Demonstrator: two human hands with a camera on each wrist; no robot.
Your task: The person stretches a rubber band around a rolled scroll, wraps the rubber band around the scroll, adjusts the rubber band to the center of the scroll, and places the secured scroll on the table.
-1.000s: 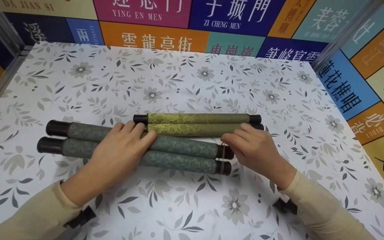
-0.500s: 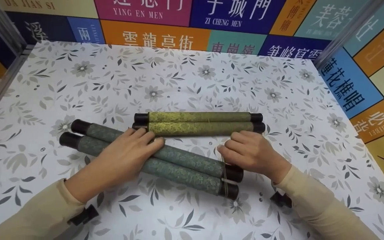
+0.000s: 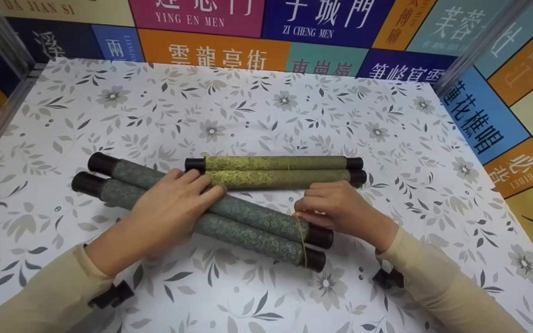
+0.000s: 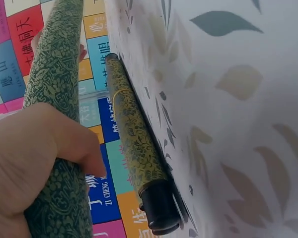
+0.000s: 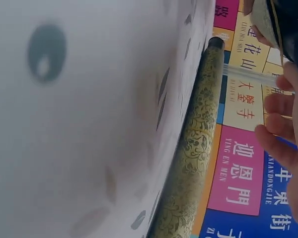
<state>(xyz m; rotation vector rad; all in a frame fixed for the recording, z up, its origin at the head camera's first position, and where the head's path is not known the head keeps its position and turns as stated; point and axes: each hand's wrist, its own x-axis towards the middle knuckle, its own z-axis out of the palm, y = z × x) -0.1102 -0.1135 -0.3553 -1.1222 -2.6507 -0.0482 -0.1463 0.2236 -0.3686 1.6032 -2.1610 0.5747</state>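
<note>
Two green patterned scrolls [image 3: 248,238] with dark end knobs lie side by side, slanting down to the right in the head view. My left hand [image 3: 167,210] grips them around the middle, thumb toward the right; the left wrist view shows this hand curled round the green cloth. A thin tan elastic band [image 3: 303,245] crosses both scrolls where the cloth meets the right knobs. My right hand [image 3: 343,206] pinches the band's upper part between thumb and fingertips. In the right wrist view, its other fingers [image 5: 278,129] are bent, and the pinch is partly cut off by the frame's edge.
Just beyond, a pair of yellow-green scrolls [image 3: 278,179] with black knobs lies together on the floral-covered table [image 3: 248,120], tied by a thin band. The left hand's fingertips overlap their left end in the head view. Colourful lettered panels [image 3: 229,51] stand behind the table.
The green scrolls have tilted, their right ends swinging toward me. The band has shifted left from the dark knobs to the cloth's edge, my right hand moving left with it.
</note>
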